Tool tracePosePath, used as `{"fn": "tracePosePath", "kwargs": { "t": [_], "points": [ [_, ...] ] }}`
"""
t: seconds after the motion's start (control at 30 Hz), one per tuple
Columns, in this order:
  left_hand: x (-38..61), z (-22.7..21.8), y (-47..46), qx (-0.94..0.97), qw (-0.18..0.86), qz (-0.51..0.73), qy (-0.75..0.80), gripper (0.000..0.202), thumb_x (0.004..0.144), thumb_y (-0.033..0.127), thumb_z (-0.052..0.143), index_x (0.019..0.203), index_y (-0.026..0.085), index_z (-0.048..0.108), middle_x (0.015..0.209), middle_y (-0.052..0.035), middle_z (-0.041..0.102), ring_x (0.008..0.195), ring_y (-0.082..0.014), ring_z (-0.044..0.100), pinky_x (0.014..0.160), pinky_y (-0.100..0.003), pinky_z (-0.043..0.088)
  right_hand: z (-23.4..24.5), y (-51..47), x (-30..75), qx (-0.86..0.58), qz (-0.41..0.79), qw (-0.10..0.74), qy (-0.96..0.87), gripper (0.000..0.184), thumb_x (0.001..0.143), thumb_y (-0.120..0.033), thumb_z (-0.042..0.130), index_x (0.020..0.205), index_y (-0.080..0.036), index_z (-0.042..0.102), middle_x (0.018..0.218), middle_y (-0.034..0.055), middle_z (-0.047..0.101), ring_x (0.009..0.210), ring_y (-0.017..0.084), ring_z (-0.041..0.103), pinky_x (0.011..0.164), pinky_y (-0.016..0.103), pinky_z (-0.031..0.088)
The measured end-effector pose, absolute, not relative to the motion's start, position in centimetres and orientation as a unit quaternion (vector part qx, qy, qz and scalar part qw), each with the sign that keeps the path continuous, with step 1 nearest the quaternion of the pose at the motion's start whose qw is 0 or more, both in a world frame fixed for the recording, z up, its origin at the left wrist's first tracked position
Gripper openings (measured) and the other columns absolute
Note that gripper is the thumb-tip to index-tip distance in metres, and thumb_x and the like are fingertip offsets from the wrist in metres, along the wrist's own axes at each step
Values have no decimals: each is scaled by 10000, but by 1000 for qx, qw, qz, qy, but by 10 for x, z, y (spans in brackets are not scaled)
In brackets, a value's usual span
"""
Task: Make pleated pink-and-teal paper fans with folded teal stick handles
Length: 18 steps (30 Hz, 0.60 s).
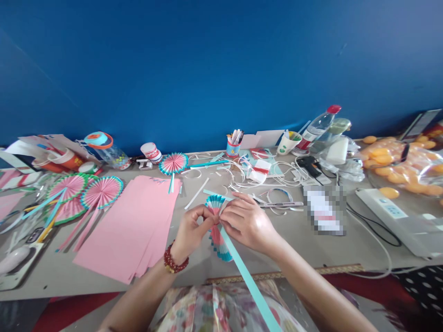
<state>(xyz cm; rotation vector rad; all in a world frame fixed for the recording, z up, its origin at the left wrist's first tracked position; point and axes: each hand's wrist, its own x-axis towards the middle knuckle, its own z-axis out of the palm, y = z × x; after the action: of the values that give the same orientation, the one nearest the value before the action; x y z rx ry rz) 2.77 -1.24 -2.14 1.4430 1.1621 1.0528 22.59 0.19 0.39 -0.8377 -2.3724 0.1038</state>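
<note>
A pleated pink and teal paper fan [221, 249] is pinched at its middle between my hands, with its folds spreading above and below. My left hand [194, 230], with a red bead bracelet on the wrist, grips the fan's centre between thumb and forefinger. My right hand [247, 223] meets it there from the right, fingers curled in on a long light-teal paper strip [247, 279]. That strip runs from the fan's centre down over my lap. Fingers hide the exact spot where strip and fan meet.
Pink paper sheets [126, 226] lie at left, beside finished round fans [102, 191]. Another round fan [173, 163] lies farther back. White paper scraps, a utility knife [282, 204] and a glue gun [309, 166] are behind my right hand. A power strip [391, 207] lies at right.
</note>
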Motion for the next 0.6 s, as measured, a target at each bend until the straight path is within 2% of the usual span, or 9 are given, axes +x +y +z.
{"fn": "tracePosePath", "kwargs": {
  "t": [0.2, 0.6],
  "points": [
    [30, -17, -14, 618, 456, 433, 471, 163, 845, 206, 638, 684, 184, 633, 711, 2, 647, 695, -143, 588, 703, -252, 457, 5, 2, 225, -335, 75, 303, -889, 117, 926, -210, 559, 855, -217, 653, 857, 24, 721, 855, 177, 646, 1065, 447, 401],
    [32, -17, -14, 633, 435, 432, 473, 158, 838, 175, 634, 680, 179, 624, 705, 2, 629, 686, -141, 576, 685, -251, 441, 6, 0, 223, -349, 98, 324, -874, 86, 886, -174, 579, 840, -219, 636, 839, 13, 732, 813, 176, 650, 1021, 404, 408]
  ]
}}
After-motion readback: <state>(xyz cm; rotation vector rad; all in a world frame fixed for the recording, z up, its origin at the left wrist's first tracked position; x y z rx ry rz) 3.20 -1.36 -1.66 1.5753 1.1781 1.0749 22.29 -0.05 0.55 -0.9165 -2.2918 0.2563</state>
